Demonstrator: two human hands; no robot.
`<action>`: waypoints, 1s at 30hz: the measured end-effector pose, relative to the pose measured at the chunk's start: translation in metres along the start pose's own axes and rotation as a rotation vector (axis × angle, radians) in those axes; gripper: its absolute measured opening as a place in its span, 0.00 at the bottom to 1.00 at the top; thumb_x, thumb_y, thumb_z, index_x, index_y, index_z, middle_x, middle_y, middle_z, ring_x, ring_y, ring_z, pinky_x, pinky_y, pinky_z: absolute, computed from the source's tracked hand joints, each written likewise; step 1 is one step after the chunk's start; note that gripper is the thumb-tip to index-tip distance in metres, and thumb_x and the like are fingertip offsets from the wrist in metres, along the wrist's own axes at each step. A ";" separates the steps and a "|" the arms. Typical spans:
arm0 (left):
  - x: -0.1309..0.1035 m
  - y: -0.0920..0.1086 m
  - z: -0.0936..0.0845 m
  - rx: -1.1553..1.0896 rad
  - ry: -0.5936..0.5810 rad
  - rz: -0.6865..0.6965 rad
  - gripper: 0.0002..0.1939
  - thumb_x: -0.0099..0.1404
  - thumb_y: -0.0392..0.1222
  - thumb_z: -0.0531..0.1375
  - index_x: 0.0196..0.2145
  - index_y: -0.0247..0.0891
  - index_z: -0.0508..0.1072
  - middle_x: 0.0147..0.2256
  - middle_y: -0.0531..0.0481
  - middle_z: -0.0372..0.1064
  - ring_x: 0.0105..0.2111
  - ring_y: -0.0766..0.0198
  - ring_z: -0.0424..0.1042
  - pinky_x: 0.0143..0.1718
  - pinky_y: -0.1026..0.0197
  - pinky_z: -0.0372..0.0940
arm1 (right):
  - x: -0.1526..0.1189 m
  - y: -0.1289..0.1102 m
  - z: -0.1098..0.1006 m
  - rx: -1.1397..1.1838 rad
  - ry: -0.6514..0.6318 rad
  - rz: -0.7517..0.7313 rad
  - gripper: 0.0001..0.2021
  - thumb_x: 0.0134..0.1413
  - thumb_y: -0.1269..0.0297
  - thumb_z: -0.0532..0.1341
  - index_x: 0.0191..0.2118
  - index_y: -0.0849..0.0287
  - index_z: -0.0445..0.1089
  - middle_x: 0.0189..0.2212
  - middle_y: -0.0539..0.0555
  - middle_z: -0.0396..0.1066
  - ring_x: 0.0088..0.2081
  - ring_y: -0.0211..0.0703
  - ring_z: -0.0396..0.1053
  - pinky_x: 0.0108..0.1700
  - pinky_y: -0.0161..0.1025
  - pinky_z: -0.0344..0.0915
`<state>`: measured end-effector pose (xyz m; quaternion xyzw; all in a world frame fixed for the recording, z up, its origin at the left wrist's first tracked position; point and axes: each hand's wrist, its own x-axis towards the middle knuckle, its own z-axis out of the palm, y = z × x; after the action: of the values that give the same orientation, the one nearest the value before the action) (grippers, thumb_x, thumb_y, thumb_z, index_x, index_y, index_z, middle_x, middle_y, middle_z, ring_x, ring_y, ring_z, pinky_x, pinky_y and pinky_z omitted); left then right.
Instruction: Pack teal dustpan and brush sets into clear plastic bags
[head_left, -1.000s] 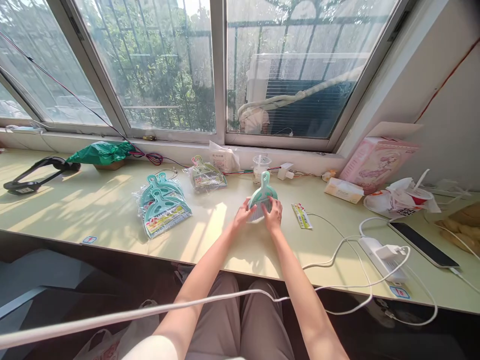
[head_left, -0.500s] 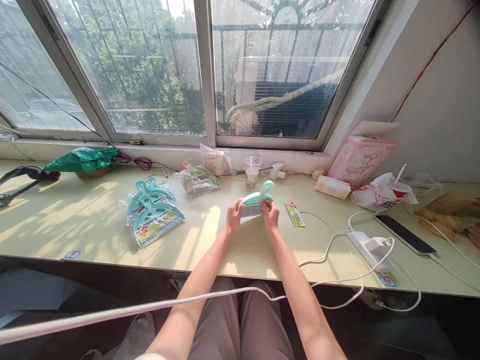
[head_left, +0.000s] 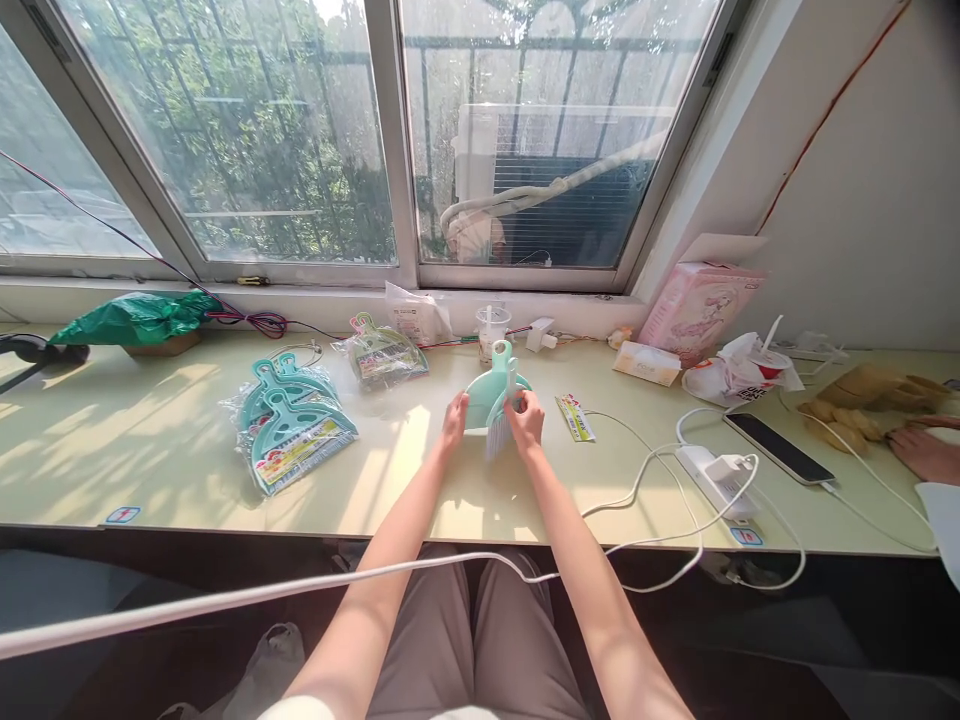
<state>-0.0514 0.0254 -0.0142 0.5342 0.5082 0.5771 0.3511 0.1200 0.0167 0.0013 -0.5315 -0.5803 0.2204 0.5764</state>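
A person sits at a pale green desk (head_left: pixel 187 470) by a window. Their left hand (head_left: pixel 454 420) grips a small teal dustpan (head_left: pixel 480 398), while the right hand (head_left: pixel 526 420), just beside it, pinches a matching little brush (head_left: pixel 501 425). Packaged dustpan sets (head_left: pixel 296 435) lie well left of the hands.
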 end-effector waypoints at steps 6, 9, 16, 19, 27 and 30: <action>0.023 -0.011 -0.057 0.313 0.563 -0.393 0.34 0.78 0.54 0.35 0.46 0.33 0.77 0.40 0.36 0.77 0.42 0.51 0.76 0.41 0.54 0.67 | -0.010 -0.011 -0.007 -0.062 0.056 -0.108 0.16 0.59 0.47 0.55 0.35 0.55 0.67 0.37 0.53 0.64 0.37 0.45 0.64 0.40 0.40 0.64; 0.023 -0.012 -0.072 0.403 0.515 -0.409 0.25 0.76 0.51 0.47 0.39 0.35 0.80 0.38 0.33 0.77 0.43 0.44 0.76 0.43 0.52 0.66 | -0.005 -0.010 -0.017 -0.347 0.199 -0.133 0.18 0.60 0.45 0.57 0.39 0.56 0.72 0.40 0.58 0.66 0.45 0.53 0.64 0.48 0.47 0.63; 0.014 -0.004 -0.062 0.699 0.431 -0.314 0.16 0.70 0.40 0.55 0.49 0.39 0.80 0.56 0.34 0.72 0.62 0.43 0.64 0.61 0.47 0.58 | 0.007 0.004 -0.031 -0.696 0.288 -0.014 0.14 0.62 0.51 0.60 0.34 0.56 0.74 0.53 0.64 0.67 0.58 0.61 0.59 0.61 0.57 0.49; 0.012 -0.002 -0.062 0.866 0.320 -0.286 0.17 0.72 0.46 0.56 0.51 0.39 0.79 0.56 0.34 0.71 0.61 0.42 0.63 0.60 0.45 0.60 | 0.008 0.012 -0.028 -0.746 0.021 0.065 0.13 0.65 0.53 0.60 0.39 0.57 0.75 0.51 0.63 0.71 0.57 0.58 0.62 0.63 0.56 0.46; 0.007 -0.005 -0.056 0.984 0.226 -0.213 0.17 0.71 0.36 0.54 0.54 0.39 0.75 0.55 0.35 0.69 0.60 0.47 0.64 0.58 0.50 0.63 | 0.012 0.024 -0.026 -0.863 -0.284 0.217 0.18 0.67 0.69 0.56 0.58 0.55 0.72 0.56 0.63 0.73 0.58 0.53 0.67 0.54 0.44 0.58; 0.008 -0.004 -0.057 0.897 0.253 -0.227 0.15 0.71 0.35 0.55 0.51 0.40 0.76 0.54 0.36 0.71 0.60 0.46 0.65 0.57 0.51 0.63 | 0.016 0.027 -0.032 -0.861 -0.274 0.244 0.11 0.64 0.66 0.61 0.46 0.56 0.79 0.49 0.62 0.78 0.54 0.54 0.71 0.55 0.46 0.58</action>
<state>-0.1086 0.0214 -0.0109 0.4995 0.8010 0.3195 0.0823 0.1622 0.0278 -0.0074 -0.7526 -0.6231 0.0937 0.1913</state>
